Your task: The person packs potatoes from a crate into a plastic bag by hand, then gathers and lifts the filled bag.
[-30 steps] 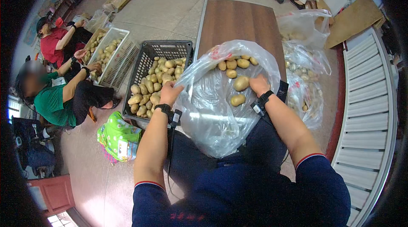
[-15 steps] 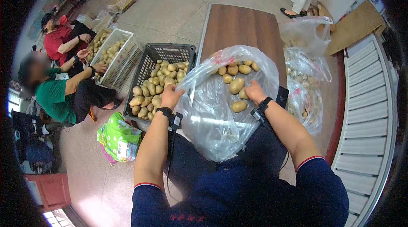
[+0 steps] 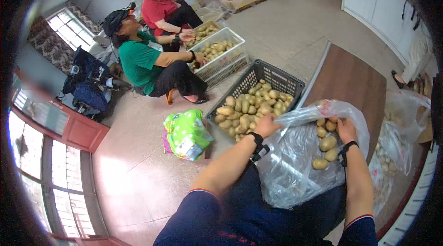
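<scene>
A clear plastic bag (image 3: 295,172) lies slumped between my arms, its mouth open and its far part on the brown wooden tabletop. My left hand (image 3: 267,126) is closed on the bag's left rim, beside the black crate. Inside the bag's mouth, my right hand (image 3: 347,131) has curled fingers against the upper potatoes and appears to grip one; its fingertips are partly hidden. Several potatoes (image 3: 327,143) lie in the bag, left of my right wrist. The black crate (image 3: 280,74) holds a heap of loose potatoes (image 3: 251,107).
Two people sit by white crates (image 3: 235,38) of potatoes at the far left. A green bundle (image 3: 187,130) stands on the floor near my left forearm. Filled plastic bags (image 3: 392,154) lie right of the wooden tabletop (image 3: 346,77). Another person's legs (image 3: 417,57) show at right.
My view has swung left, so the scene sits farther right. My right hand has moved from the lower potatoes to the upper ones. My left hand still grips the bag's rim.
</scene>
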`<state>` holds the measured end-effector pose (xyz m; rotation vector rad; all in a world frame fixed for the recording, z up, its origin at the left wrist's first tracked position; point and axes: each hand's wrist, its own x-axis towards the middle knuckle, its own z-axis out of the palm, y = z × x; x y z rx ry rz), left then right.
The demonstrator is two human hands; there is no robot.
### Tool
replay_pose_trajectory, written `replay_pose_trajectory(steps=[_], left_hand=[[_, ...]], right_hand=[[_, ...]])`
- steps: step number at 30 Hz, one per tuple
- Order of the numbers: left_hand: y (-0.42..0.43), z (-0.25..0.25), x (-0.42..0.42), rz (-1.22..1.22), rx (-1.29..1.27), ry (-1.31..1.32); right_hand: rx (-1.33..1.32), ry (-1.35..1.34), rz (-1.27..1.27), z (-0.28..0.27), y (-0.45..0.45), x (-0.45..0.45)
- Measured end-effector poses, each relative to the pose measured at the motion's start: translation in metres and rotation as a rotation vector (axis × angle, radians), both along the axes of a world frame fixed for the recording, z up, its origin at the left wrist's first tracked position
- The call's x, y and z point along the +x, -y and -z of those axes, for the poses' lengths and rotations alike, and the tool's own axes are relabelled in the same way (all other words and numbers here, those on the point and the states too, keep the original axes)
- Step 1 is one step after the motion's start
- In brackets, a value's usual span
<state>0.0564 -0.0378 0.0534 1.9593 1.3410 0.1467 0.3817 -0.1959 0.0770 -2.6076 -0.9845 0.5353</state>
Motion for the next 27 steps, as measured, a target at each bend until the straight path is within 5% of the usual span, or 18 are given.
replay_pose_trajectory(steps=[3,11,12,27], left_hand=[[-0.001,0.011,0.003,-0.016,0.015,0.112],[-0.002,-0.001,0.007,-0.033,-0.074,0.124],[-0.004,0.001,0.006,-0.037,-0.103,0.121],[-0.006,0.018,0.009,-0.092,-0.249,0.355]], right_hand=[[0.073,0.136,-0.047,0.018,-0.015,0.012],[-0.056,-0.095,-0.172,-0.021,-0.031,0.014],[0.025,-0.02,-0.257,0.009,-0.035,0.028],[-0.09,-0.068,-0.193,0.011,-0.036,0.031]])
